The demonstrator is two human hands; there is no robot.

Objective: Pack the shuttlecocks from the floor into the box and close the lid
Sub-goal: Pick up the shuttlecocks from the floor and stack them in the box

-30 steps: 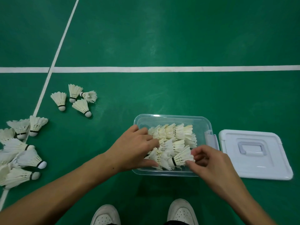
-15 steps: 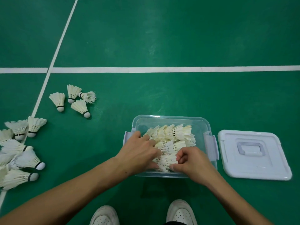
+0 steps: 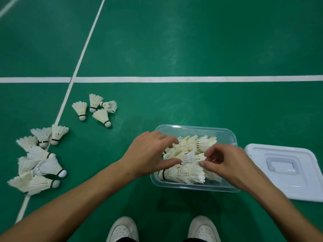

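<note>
A clear plastic box [image 3: 192, 128] stands on the green floor in front of my feet, holding several white shuttlecocks [image 3: 201, 144]. My left hand [image 3: 150, 154] is over the box's left side, fingers spread and fairly straight, fingertips and thumb touching the packed feathers. My right hand [image 3: 225, 163] hovers over the right side with fingers curled, pinching the narrow end of one shuttlecock [image 3: 190, 157] that lies on top of the pile. The white lid [image 3: 288, 173] lies flat on the floor to the right of the box, handle up.
Four loose shuttlecocks [image 3: 96, 109] lie on the floor to the upper left of the box. A larger heap of shuttlecocks [image 3: 40, 161] sits further left on a white court line. My white shoes [image 3: 122, 229] are at the bottom edge.
Both hands have risen a little from pressing into the near part of the pile. The right hand now pinches a shuttlecock on top; the left hand's fingers have spread.
</note>
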